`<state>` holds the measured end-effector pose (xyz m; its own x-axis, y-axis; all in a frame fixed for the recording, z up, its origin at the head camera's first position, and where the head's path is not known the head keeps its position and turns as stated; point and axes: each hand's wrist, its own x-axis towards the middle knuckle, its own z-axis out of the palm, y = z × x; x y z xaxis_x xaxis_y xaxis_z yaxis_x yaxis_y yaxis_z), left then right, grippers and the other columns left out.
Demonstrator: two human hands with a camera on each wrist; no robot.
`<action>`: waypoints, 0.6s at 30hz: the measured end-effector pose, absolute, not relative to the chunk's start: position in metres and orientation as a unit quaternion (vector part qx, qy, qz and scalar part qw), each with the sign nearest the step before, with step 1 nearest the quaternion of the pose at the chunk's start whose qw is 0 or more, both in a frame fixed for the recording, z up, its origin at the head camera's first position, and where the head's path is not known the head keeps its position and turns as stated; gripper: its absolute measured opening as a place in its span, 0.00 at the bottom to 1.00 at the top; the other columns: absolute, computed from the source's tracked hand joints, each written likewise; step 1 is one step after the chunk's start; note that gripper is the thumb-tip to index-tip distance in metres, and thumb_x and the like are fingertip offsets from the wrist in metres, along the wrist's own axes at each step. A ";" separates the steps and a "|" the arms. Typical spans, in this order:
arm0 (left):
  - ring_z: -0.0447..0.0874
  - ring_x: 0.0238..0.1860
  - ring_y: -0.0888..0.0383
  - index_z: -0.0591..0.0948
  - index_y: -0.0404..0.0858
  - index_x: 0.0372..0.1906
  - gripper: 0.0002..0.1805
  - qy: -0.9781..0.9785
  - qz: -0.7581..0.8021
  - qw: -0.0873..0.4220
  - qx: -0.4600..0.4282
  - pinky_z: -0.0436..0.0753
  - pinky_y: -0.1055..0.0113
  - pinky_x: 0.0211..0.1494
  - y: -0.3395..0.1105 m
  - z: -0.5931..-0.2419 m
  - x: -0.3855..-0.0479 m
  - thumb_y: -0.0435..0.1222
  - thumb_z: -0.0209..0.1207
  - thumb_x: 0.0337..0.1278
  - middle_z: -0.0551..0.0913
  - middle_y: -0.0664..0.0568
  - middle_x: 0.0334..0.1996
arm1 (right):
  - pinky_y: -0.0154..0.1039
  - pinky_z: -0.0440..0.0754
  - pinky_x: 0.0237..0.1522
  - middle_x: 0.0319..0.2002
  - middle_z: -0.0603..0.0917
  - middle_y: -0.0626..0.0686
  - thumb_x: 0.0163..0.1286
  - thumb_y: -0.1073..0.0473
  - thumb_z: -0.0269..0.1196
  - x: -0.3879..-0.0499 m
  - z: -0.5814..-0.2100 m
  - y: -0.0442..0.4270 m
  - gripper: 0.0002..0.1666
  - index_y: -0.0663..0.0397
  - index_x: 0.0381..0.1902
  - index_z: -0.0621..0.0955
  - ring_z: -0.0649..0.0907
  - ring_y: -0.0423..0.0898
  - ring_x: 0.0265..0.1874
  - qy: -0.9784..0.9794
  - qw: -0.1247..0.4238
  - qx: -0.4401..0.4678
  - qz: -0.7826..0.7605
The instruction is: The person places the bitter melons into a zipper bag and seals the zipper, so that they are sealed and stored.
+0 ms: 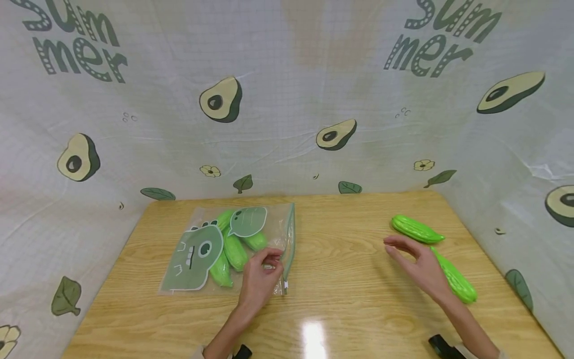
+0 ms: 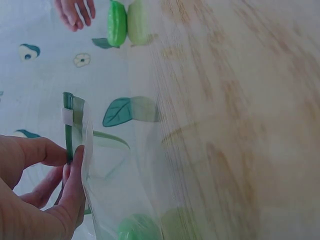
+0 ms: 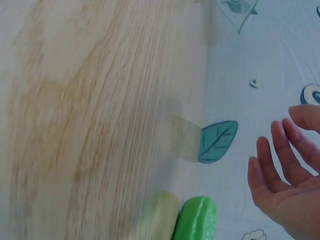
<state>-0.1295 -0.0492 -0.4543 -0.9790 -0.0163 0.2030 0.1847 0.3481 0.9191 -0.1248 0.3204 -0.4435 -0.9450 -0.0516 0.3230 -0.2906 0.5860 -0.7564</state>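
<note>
A clear zip bag (image 1: pixel 275 227) with a green cartoon monster print lies on the left of the table. Several bright green bitter melons (image 1: pixel 234 252) show through its plastic. My left hand (image 1: pixel 262 276) pinches the bag's opening edge near the white slider (image 2: pixel 67 116), thumb on one side and fingers on the other. Over the right side of the table hovers my right hand (image 1: pixel 419 267), its fingers loosely bent and holding nothing. Beside and beyond it lie two loose bitter melons, one farther back (image 1: pixel 416 229) and one (image 1: pixel 456 279) partly hidden by the hand and wrist.
The wooden table (image 1: pixel 341 239) stretches between the bag and the loose melons. A white cloth (image 1: pixel 278 164) printed with avocados and leaves hangs behind it and along both sides.
</note>
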 end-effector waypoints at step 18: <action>0.86 0.38 0.54 0.86 0.32 0.44 0.13 -0.818 -0.568 0.080 -0.045 0.86 0.72 0.39 -0.050 -0.453 -0.130 0.22 0.62 0.53 0.87 0.46 0.38 | 0.17 0.73 0.48 0.50 0.86 0.39 0.71 0.58 0.68 -0.104 -0.438 0.352 0.16 0.53 0.55 0.85 0.75 0.19 0.49 -0.911 0.173 0.037 0.373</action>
<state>-0.1303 -0.0497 -0.4533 -0.9831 -0.0185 0.1822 0.1642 0.3509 0.9219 -0.1042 0.3520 -0.4381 -0.9374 0.0619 0.3426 -0.1961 0.7192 -0.6666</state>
